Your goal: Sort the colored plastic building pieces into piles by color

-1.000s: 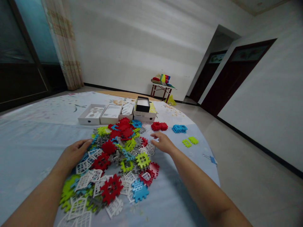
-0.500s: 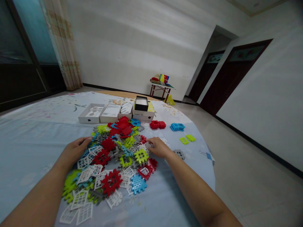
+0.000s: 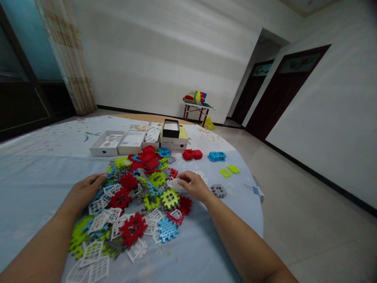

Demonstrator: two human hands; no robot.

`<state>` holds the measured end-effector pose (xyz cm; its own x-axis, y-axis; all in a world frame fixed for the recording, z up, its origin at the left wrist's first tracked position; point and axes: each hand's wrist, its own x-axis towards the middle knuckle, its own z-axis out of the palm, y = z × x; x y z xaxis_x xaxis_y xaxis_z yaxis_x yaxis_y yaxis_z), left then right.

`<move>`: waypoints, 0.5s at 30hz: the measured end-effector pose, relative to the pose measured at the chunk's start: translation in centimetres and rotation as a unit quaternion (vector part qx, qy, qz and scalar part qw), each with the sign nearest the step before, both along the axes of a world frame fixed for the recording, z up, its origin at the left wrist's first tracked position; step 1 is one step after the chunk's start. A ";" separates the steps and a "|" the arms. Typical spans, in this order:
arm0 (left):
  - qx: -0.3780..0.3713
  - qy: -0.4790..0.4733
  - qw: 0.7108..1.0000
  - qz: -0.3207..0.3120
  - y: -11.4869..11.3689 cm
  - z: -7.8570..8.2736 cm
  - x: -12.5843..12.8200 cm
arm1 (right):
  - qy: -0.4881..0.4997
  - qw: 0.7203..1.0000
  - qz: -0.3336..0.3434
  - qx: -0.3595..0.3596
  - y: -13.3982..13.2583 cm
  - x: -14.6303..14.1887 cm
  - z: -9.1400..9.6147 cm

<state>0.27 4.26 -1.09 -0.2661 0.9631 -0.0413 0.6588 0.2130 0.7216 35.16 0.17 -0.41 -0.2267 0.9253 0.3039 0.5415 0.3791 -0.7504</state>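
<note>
A heap of plastic interlocking building pieces in red (image 3: 134,228), blue (image 3: 167,229), lime green (image 3: 170,198) and grey lies on the table, with white lattice window pieces (image 3: 98,268) among them. At the heap's right side, my right hand (image 3: 194,185) is closed, thumb and fingers pinching a white window piece (image 3: 173,183). My left hand (image 3: 85,192) rests against the left edge of the heap, fingers stretched out and holding nothing visible; its fingertips are partly hidden.
Right of the heap sit a red stack (image 3: 192,154), a blue stack (image 3: 217,156), two green pieces (image 3: 225,173), a grey piece (image 3: 218,191) and white window pieces (image 3: 202,177). Open boxes (image 3: 106,150) stand behind. A blue clip (image 3: 255,190) is on the tablecloth's right edge.
My right hand has drawn a white window piece up from the heap's right side. A green piece near it now lies differently. My left hand stays by the heap; the view has shifted slightly.
</note>
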 end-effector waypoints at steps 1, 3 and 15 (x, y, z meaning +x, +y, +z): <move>-0.006 -0.004 1.000 0.003 0.0 0.1 0.0 | 0.021 1.000 0.009 -0.013 -0.2 -0.3 0.1; -0.014 -0.026 1.000 0.005 0.1 -0.1 -0.1 | 0.041 0.998 0.024 -0.027 -0.6 -0.7 0.3; -0.008 -0.054 0.998 0.007 0.5 -1.0 -0.4 | 0.099 0.988 -0.116 -0.002 1.7 6.2 0.2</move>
<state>-0.15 4.75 -2.10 -0.2721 0.9584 -0.0859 0.5746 0.2335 0.7844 41.39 1.91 -0.17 0.0561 0.9468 0.3170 0.4564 0.2581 -0.8515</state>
